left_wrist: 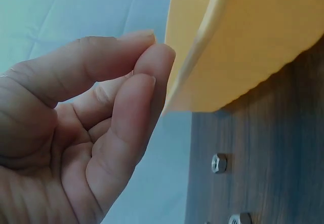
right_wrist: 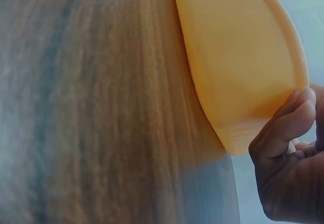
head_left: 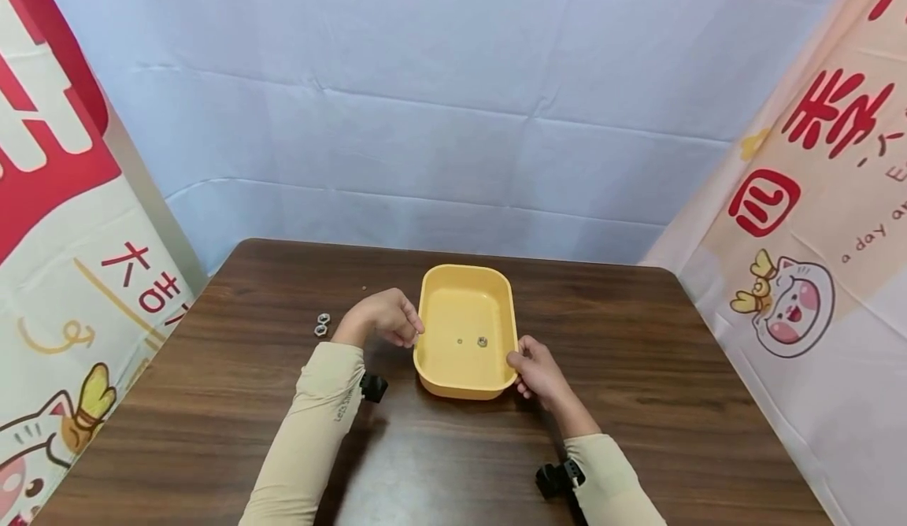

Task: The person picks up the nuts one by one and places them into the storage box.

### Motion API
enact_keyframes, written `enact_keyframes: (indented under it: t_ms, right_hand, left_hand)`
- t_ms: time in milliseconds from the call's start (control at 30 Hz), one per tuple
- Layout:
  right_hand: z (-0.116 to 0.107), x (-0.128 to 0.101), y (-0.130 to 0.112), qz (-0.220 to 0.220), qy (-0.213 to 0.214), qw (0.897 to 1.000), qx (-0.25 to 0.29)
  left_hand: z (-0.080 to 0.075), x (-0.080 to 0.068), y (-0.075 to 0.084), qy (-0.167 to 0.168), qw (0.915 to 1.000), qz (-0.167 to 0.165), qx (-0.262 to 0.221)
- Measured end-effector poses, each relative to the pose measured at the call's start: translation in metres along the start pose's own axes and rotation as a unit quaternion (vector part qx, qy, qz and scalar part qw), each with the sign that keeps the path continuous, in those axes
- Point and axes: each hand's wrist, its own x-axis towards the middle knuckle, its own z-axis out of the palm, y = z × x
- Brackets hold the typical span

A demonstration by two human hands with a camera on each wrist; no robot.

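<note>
I am observing the yellow tray (head_left: pixel 464 305) sitting between both hands. The right hand (head_left: pixel 542 370) is gripping the tray's near right rim, its thumb lying over the edge and its fingers curling outside. The left hand (head_left: pixel 388 317) is hovering at the tray's left rim with its fingertips meeting narrowly; I am not managing to tell whether they are holding anything or touching the rim. Inside the tray, a larger nut (head_left: pixel 483 342) is lying on the nearer half of the floor, just right of a small round piece (head_left: pixel 459 341); both are lying apart from the fingers. Well left of the tray, two metal nuts (head_left: pixel 322 324) are lying side by side. I am noting the tray resting on a dark wood-grain table (head_left: pixel 638 337). Beyond the tray, a creased pale blue cloth (head_left: pixel 460 140) is hanging; printed banners (head_left: pixel 808 274) are hanging to its left and right.
</note>
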Motion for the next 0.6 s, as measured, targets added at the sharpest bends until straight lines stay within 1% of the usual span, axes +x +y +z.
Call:
enact_keyframes:
  t_ms: [167, 333, 467, 600]
  right_hand:
    - [-0.001, 0.000, 0.001, -0.002, 0.007, 1.000, -0.014]
    - [-0.002, -0.002, -0.002, 0.009, 0.024, 1.000, -0.013]
    - [-0.003, -0.003, -0.004, 0.015, 0.023, 1.000, -0.012]
    - [-0.001, -0.003, -0.005, 0.021, 0.025, 0.999, -0.028]
  left_hand:
    - [0.011, 0.008, 0.005, -0.010, 0.9999, -0.002, 0.006]
    - [0.018, 0.012, 0.011, -0.019, 0.9998, -0.002, 0.007]
    - [0.020, 0.015, 0.014, -0.013, 0.9998, -0.011, 0.013]
    - [0.021, 0.017, 0.015, -0.011, 0.9997, -0.014, 0.015]
